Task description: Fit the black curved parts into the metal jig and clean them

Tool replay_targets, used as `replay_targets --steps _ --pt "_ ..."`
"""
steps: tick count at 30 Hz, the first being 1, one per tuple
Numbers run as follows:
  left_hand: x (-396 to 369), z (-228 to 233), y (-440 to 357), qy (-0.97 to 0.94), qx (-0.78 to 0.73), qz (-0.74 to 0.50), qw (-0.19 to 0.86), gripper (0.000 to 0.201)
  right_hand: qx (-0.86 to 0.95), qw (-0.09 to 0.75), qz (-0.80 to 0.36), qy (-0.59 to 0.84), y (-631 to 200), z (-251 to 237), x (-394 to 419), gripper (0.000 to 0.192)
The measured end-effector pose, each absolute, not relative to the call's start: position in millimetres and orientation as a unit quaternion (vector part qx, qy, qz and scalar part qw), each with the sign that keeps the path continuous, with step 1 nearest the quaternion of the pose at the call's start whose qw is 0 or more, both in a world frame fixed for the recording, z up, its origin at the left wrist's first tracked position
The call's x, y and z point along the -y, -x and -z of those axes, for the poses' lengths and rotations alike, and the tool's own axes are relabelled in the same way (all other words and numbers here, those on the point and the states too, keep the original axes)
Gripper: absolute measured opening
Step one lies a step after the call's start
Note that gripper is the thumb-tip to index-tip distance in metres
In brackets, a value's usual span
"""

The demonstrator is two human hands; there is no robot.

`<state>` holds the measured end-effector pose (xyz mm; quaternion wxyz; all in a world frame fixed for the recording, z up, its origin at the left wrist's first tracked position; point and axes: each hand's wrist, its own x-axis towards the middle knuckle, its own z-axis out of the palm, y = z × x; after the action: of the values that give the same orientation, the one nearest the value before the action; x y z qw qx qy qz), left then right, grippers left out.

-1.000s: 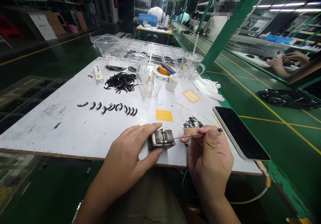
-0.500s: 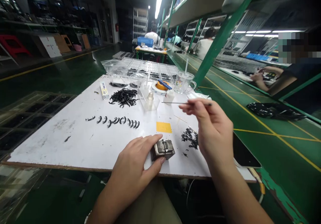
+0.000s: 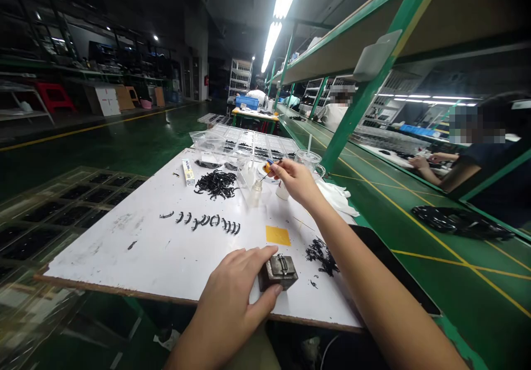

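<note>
My left hand (image 3: 234, 290) grips a small metal block (image 3: 277, 279) at the table's near edge, fingers along its far left side and thumb in front. A small curved black piece (image 3: 284, 265) lies on top of the block. Farther out, my right hand (image 3: 299, 183) pinches a thin needle-like rod (image 3: 265, 176). The rod slants down to the mouth of a small clear bottle (image 3: 256, 195); whether its tip is inside I cannot tell. Beyond the block lies a yellow square sheet (image 3: 277, 235). Several curved black pieces (image 3: 214, 220) form a row to the left.
A pile of black pieces (image 3: 216, 185) lies at the back left beside a small narrow box (image 3: 188, 172). Black scraps (image 3: 321, 256) and a dark flat device (image 3: 385, 259) are at the right. A clear mug (image 3: 309, 160) stands behind. Across the green frame, a person's hands (image 3: 421, 162) work.
My right hand has reached forward and left, bringing the rod to the small bottle. My left hand still holds the metal block. The camera view has tilted up.
</note>
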<state>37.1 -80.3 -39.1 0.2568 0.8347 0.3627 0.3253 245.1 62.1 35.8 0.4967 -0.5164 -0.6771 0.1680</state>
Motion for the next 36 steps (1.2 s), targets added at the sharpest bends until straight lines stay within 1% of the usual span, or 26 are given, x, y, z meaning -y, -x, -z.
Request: replay_targets --steps 3,5,8,11,12,15,17,20,23,36 --pt "80.2 38.1 -37.5 -0.832 -0.363 -0.330 0.259 0.043 0.689 0.488 -0.160 0.511 -241.4 -34.2 -62.7 0.027" --pt "80.2 38.0 -37.4 -0.831 -0.363 -0.332 0.261 0.043 0.682 0.511 -0.142 0.502 -239.6 -37.0 -58.2 0.028" --pt "79.9 38.1 -37.4 -0.830 -0.362 -0.328 0.269 0.044 0.656 0.573 -0.095 0.482 -238.9 -45.9 -37.6 0.025" --pt "79.0 38.0 -37.9 -0.830 -0.363 -0.323 0.275 0.045 0.620 0.647 -0.034 0.443 -239.1 -50.7 -0.9 0.020" --pt "78.7 38.0 -38.1 -0.830 -0.363 -0.322 0.275 0.044 0.603 0.674 -0.031 0.426 -238.8 -48.6 13.2 0.017" --pt "78.9 38.2 -38.1 -0.830 -0.367 -0.317 0.277 0.043 0.529 0.763 -0.087 0.363 -235.7 -27.6 54.7 0.013" --pt "79.9 38.8 -37.7 -0.828 -0.370 -0.315 0.279 0.043 0.476 0.793 -0.116 0.362 -231.7 -5.7 78.9 0.013" --pt "81.7 40.0 -37.0 -0.830 -0.371 -0.316 0.273 0.043 0.419 0.798 -0.170 0.399 -224.3 23.4 105.9 0.015" --pt "82.3 41.1 -37.1 -0.834 -0.370 -0.316 0.263 0.043 0.413 0.789 -0.188 0.414 -217.9 37.6 119.9 0.014" --pt "81.5 45.1 -38.0 -0.844 -0.358 -0.337 0.215 0.046 0.433 0.771 -0.218 0.413 -213.0 42.2 120.9 0.014"
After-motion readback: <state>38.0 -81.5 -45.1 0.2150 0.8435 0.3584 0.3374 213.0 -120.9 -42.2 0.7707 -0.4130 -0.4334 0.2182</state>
